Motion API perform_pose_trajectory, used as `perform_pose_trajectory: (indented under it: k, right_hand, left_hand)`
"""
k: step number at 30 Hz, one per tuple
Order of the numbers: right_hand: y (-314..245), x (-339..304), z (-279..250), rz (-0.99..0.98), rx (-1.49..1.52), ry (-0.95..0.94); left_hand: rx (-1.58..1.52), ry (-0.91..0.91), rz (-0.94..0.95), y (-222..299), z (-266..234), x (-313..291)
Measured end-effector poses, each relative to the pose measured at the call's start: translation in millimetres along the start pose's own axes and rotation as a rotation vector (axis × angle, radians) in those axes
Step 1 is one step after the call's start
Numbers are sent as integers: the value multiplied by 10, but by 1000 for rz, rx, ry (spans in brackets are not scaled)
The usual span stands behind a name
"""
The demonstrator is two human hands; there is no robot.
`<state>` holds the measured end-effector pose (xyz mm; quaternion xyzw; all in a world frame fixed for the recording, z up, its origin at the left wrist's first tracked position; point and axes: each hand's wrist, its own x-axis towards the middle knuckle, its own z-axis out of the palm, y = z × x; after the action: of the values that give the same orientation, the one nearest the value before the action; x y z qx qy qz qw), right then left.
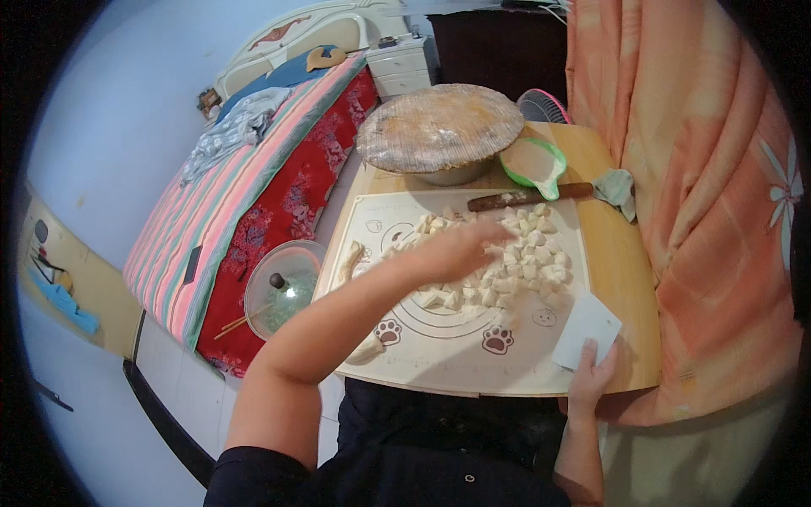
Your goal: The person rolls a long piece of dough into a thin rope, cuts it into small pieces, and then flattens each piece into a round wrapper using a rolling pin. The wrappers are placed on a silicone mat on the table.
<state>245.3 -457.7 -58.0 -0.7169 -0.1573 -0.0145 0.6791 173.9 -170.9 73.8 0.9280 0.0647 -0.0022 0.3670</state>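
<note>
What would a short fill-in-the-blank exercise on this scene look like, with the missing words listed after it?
1. The right hand holds a flat scraper coloured ____.
2. The left hand is over small cut pieces of ____.
3. The pale mat is printed with brown marks shaped like animal ____.
4. The handled cup near the lidded bowl is coloured ____.

Missing words: white; dough; paws; green.
</note>
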Motion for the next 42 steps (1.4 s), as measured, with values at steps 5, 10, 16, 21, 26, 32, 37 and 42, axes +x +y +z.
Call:
perform_pose_trajectory:
  k: [5, 10, 16, 21, 26, 32, 37, 42]
  right_hand:
    - [5, 11, -12, 2, -50, -23]
    - [-23, 7, 1, 66, -13, -63]
    - [-23, -9, 34, 17, -64, -35]
    - [-3, 23, -2, 64, -70, -31]
    - [-44, 61, -60, 47, -391, -391]
    - [-197, 117, 325, -19, -669, -466]
    - [-251, 5, 354, -351, -1054, -295]
    - [-293, -128, 399, -443, -773, -387]
  left_hand:
    - [611, -108, 617, -431, 1101, -329]
    - [799, 72, 704, -642, 1208, 409]
    - [782, 385, 485, -431, 1230, 802]
    - [553, 404, 220, -511, 811, -22]
    - [480, 627, -371, -1271, -113, -1253]
    - [527, 419, -736, -2324, 26, -1659]
    - [406, 629, -640, -1970, 96, -1464]
    - [-487, 830, -586, -1712, 70, -1388]
